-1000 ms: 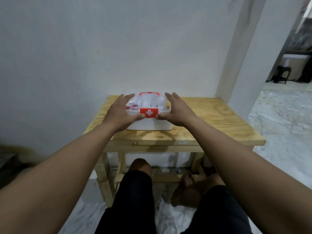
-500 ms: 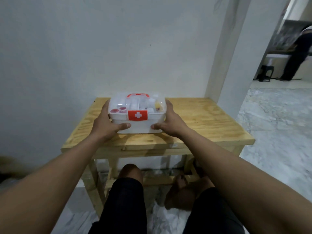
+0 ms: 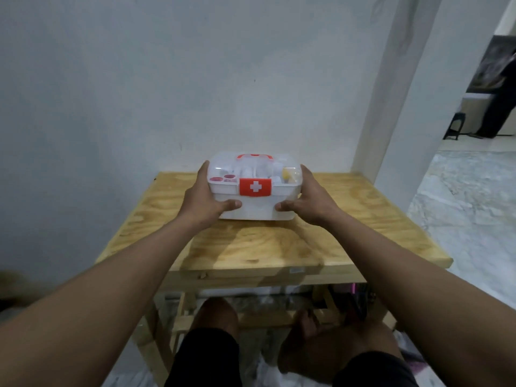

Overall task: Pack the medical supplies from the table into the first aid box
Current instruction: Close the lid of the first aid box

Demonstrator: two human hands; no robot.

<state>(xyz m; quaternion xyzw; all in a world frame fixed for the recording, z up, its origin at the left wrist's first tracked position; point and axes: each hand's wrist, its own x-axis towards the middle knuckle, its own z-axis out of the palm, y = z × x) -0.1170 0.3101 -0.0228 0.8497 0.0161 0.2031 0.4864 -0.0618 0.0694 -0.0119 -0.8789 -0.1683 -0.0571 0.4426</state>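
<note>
A white first aid box (image 3: 258, 209) with a clear lid, a red handle and a red clasp bearing a white cross stands on the wooden table (image 3: 251, 247), toward its back edge. The lid is down; small supplies show through it, among them red-capped pots at the left and a yellow item at the right. My left hand (image 3: 203, 202) grips the box's left side, thumb across the front. My right hand (image 3: 310, 202) grips the right side the same way.
A white wall rises right behind the table, and a white pillar (image 3: 391, 107) stands at its back right corner. My knees (image 3: 217, 325) are under the table front. Marble floor (image 3: 469, 205) spreads to the right, where a person in dark clothes stands far off.
My hands slid from the lid top down to the box's two sides. The view pulled back, so the box sits farther from me on the table.
</note>
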